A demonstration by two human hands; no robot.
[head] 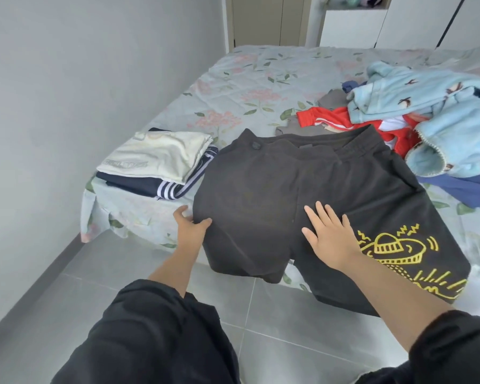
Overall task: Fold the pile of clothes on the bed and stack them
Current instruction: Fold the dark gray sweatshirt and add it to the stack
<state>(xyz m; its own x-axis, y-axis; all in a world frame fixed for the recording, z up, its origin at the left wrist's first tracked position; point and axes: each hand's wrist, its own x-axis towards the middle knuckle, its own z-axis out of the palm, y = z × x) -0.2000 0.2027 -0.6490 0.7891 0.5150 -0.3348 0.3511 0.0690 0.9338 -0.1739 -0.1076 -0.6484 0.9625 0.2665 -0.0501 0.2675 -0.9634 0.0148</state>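
Black sleeves over grey tiles; left grip clenched on black shorts, right grip released; floral-sheeted bed, white wall.

We see a plain pale wall on the left, meeting a floor of large grey tiles. At the far end stand beige doors and, to their right, white cupboards beside an open shelf holding blurred things.
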